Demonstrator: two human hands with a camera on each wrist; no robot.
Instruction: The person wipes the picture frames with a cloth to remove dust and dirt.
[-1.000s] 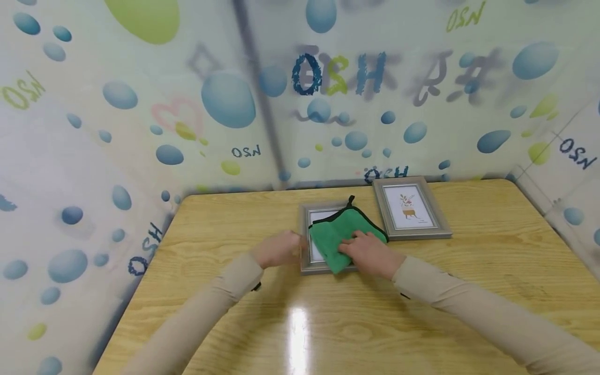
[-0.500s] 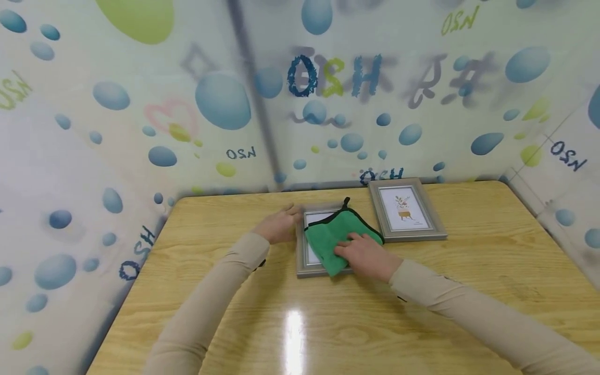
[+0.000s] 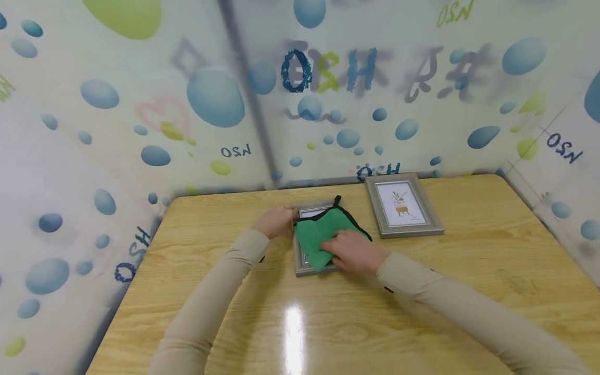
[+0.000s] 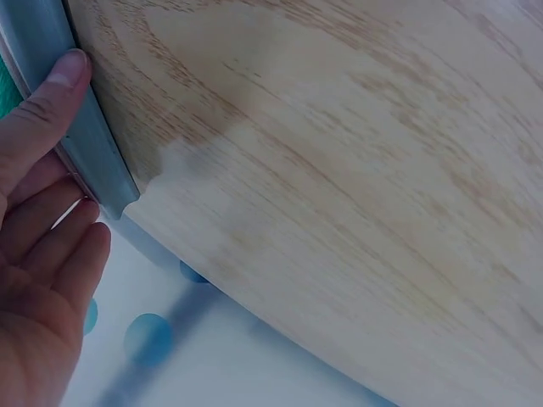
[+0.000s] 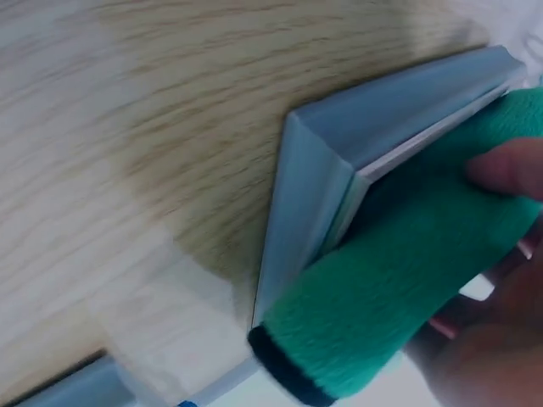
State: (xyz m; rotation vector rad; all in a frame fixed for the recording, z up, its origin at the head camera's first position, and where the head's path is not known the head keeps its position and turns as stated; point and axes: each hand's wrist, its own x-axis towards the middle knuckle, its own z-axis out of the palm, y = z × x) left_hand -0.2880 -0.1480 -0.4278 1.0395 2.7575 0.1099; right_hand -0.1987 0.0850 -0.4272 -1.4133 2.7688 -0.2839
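A grey picture frame (image 3: 303,270) lies flat on the wooden table, with a green cloth (image 3: 315,237) trimmed in black spread over most of it. My left hand (image 3: 275,222) holds the frame's left side near its far corner. In the left wrist view the thumb (image 4: 66,76) lies on the grey moulding and the other fingers curl by the corner. My right hand (image 3: 352,251) grips the cloth on top of the frame. In the right wrist view its thumb (image 5: 509,168) presses on the folded cloth; the picture underneath is mostly hidden.
A second grey picture frame (image 3: 383,208) with a potted plant print lies to the right, near the table's back edge. Behind the wooden table (image 3: 225,323) stands a wall (image 3: 262,120) with blue and green drop shapes. Light glares on the table's front part.
My left hand has gone from beside the frame's left side up to its far left corner and taken hold. The right hand has shifted the cloth left across the frame.
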